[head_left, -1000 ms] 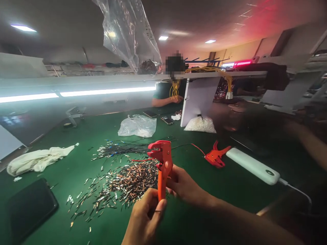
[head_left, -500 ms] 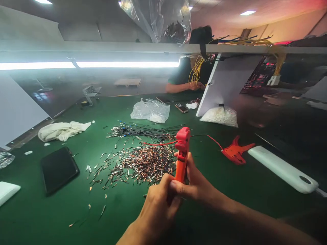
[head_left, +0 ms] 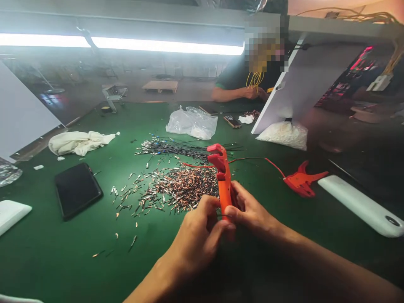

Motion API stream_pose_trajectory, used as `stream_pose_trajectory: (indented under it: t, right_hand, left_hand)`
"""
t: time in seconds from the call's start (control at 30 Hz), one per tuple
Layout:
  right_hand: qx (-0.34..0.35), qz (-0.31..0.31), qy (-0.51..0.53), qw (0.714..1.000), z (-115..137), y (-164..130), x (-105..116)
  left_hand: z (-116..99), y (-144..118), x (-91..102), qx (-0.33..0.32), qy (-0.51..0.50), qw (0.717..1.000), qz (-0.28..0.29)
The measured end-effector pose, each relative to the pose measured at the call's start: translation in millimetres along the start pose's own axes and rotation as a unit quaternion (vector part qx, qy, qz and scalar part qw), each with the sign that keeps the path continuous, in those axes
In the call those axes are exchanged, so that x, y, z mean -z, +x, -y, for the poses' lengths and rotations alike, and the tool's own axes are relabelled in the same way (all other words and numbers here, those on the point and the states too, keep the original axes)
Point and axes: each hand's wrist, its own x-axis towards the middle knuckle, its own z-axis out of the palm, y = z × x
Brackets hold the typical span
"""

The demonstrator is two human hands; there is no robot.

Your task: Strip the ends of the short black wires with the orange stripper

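A red-and-orange wire stripper stands upright above the green tabletop, its jaw end on top. My right hand is closed around its handle from the right, thumb across the front. Close against the handle's lower left is my left hand, fingers curled and thumb bent in. A short dark strand crosses there; what the left fingers hold is mostly hidden. Behind the tool lies a heap of short copper-ended wire clippings. A bundle of black wires with bare or blue ends lies beyond it.
On the left lie a black phone and a white cloth. Farther back are a clear plastic bag and a white-filled bag. A second red tool and a white elongated device lie right. A co-worker's hands hold yellow wires.
The view has tilted down and shifted left. The stripper's head now leans left and shows more of its side. My left thumb and fingers have shifted at the handle's lower end.
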Motion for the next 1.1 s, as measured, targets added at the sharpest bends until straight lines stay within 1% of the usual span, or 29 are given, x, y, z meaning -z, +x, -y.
stream_pose_trajectory:
  t: [0.07,0.13,0.2,0.33,0.5,0.6,0.7,0.8,0.87,0.9,0.97,1.03,1.1]
  right_hand:
    - [-0.011,0.021,0.057,0.998,-0.3,0.1,5.4]
    - [-0.037,0.04,0.115,0.992,1.8,1.2,11.5]
    - [-0.058,0.046,0.141,0.987,5.0,3.3,15.8]
    - [-0.06,0.038,0.163,0.984,8.3,7.2,17.4]
    - [-0.071,0.057,0.223,0.971,7.3,5.3,14.8]
    - [-0.058,0.09,0.238,0.965,8.0,1.4,8.9]
    - [-0.049,0.116,0.209,0.97,8.5,-2.3,1.5]
    - [-0.033,0.126,0.186,0.974,6.8,-4.4,-0.6]
    - [-0.023,0.131,0.178,0.975,5.1,-5.9,2.2]
    - [-0.025,0.131,0.17,0.976,4.5,-7.0,4.4]
    - [-0.04,0.123,0.138,0.982,4.8,-9.9,9.0]
    - [-0.05,0.105,0.109,0.987,7.5,-12.5,12.1]
    - [-0.038,0.102,0.102,0.989,11.6,-13.5,12.8]
  left_hand:
    - [-2.4,0.9,1.4,0.013,-0.053,0.998,0.009]
    - [-4.7,2.5,4.4,0.013,-0.083,0.996,0.014]
    - [-6.4,3.7,8.1,0.008,-0.065,0.998,0.01]
    - [-8.5,4.0,14.0,0.012,0.001,1.0,-0.001]
    - [-6.0,5.2,13.7,0.038,0.003,0.999,-0.017]
    - [-3.0,7.0,10.7,0.011,-0.022,1.0,-0.013]
    - [0.9,7.9,8.2,-0.028,-0.009,0.999,-0.013]
    - [6.6,7.8,5.8,-0.051,0.058,0.997,-0.008]
    - [9.9,7.5,4.2,-0.075,0.146,0.986,-0.023]
    - [10.6,7.2,3.6,-0.091,0.201,0.974,-0.041]
    - [9.5,6.5,3.5,-0.12,0.3,0.942,-0.086]
    - [5.5,5.7,6.0,-0.134,0.354,0.919,-0.114]
    - [0.7,5.3,12.3,-0.158,0.39,0.898,-0.13]
